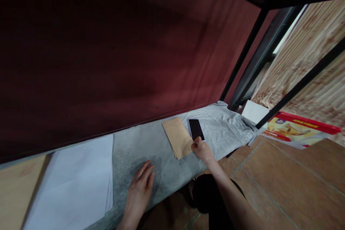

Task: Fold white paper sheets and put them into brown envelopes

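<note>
My left hand [139, 189] hovers over or rests on the grey cloth [142, 140], fingers stretched and a little apart, with nothing in it. My right hand [201, 149] is closed at the lower right corner of a small stack of brown paper envelopes [176, 134]. What its fingers pinch is too small to make out. Just beyond that hand a dark-screened smartphone [196, 129] lies on the cloth, beside the envelopes. Left of my left hand is a stack of white paper sheets [78, 179].
A larger brown paper sheet or envelope [18, 187] lies at the far left. A dark red panel [134, 61] rises behind the narrow surface. Black metal bars [245, 55] stand at the right. A red and yellow printed box [296, 129] lies on the tiled floor [291, 179].
</note>
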The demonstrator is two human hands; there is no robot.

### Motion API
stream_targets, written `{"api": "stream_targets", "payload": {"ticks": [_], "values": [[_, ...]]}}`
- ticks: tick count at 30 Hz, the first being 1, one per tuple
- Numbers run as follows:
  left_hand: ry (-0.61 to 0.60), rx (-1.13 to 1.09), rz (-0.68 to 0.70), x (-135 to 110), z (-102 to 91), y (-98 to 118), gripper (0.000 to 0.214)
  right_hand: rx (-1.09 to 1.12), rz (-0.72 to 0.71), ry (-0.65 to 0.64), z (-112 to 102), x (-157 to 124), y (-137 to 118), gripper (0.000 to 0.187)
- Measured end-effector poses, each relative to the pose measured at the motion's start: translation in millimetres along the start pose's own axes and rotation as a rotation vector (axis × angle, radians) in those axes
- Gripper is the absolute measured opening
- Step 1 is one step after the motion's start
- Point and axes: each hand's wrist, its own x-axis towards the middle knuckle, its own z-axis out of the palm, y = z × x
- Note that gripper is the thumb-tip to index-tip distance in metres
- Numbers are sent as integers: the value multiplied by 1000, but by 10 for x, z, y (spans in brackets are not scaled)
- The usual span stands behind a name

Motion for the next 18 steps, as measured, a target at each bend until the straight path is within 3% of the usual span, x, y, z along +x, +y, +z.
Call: {"api": "stream_targets", "payload": {"ticks": [6,9,12,14,18], "values": [[-3,29,14,1,14,5,29,-437,-99,116,-11,-208,-149,22],[-19,23,-2,1,2,23,30,-415,-267,125,28,-301,-226,27],[-59,18,-26,8,-25,51,31,-315,-587,-5,120,-345,-266,50],[-91,23,-35,18,-46,66,32,-302,-725,-128,183,-350,-270,69],[-131,22,-42,37,-66,77,32,-319,-736,-250,236,-312,-243,76]]}}
